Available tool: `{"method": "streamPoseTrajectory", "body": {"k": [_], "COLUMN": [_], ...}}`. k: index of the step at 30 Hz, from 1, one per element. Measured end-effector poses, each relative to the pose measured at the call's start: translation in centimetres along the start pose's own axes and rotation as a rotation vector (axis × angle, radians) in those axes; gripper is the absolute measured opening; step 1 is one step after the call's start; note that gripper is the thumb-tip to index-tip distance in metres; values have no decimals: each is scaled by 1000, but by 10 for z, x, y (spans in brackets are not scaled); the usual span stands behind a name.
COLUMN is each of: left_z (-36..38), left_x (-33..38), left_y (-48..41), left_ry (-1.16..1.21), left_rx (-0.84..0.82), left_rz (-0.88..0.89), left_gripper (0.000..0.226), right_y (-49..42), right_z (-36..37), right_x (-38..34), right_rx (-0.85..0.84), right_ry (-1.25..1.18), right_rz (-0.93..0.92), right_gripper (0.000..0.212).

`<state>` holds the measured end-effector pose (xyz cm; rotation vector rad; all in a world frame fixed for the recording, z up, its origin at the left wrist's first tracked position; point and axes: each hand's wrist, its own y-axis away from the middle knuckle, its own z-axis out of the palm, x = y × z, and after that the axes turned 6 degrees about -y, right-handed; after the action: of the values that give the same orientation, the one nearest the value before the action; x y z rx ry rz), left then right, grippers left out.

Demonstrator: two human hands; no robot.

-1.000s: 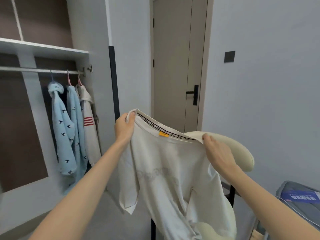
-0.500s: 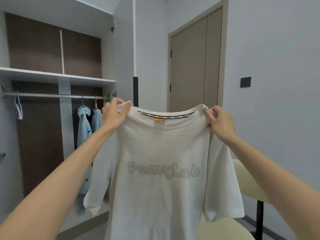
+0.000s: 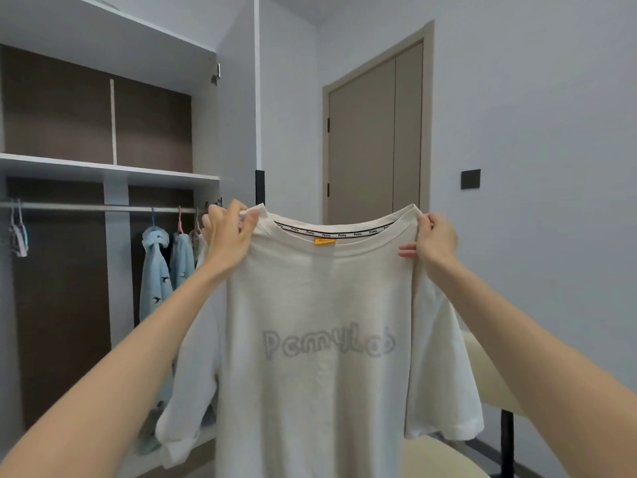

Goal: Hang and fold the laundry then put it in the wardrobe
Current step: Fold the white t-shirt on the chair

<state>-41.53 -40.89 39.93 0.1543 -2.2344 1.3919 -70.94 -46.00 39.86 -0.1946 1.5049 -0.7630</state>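
A cream T-shirt [image 3: 320,305] with grey lettering across the chest hangs spread out in front of me, its collar uppermost. My left hand [image 3: 229,238] pinches the shirt's left shoulder at the collar. My right hand [image 3: 432,239] pinches the right shoulder. Both sleeves hang loose at the sides. Behind on the left stands the open wardrobe [image 3: 113,174], with a hanging rail [image 3: 86,207] under a white shelf.
Light blue patterned garments [image 3: 157,281] hang on the rail behind my left arm, and empty hangers [image 3: 17,232] hang at its far left. A cream chair [image 3: 482,381] stands behind the shirt at the right. A closed beige door [image 3: 375,132] is ahead.
I have lifted the shirt from in front of the chair to eye level and stretched it flat, and my view has tilted upward. In the last half second it barely moved.
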Motion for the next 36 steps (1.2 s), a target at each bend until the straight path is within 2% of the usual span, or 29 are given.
{"method": "streamPoseTrajectory", "body": {"k": [3, 7, 14, 21, 27, 36], "left_z": [3, -5, -39, -51, 1, 143], "left_x": [18, 52, 115, 157, 152, 103], "left_y": [1, -6, -33, -34, -5, 92], "left_ry": [65, 193, 329, 312, 292, 169], "left_rx": [101, 229, 388, 540, 366, -54], "left_rz": [3, 7, 85, 75, 83, -9], "left_gripper": [36, 38, 42, 43, 38, 37], "right_y": [2, 0, -16, -6, -7, 16], "right_z": [-14, -29, -61, -96, -117, -148], "right_x": [-14, -45, -117, -155, -100, 92], "right_rx": [169, 322, 465, 561, 539, 469], "right_ry": [126, 7, -99, -18, 90, 402], "right_rz": [-114, -286, -528, -757, -688, -357], "right_gripper": [28, 29, 24, 27, 23, 22]}}
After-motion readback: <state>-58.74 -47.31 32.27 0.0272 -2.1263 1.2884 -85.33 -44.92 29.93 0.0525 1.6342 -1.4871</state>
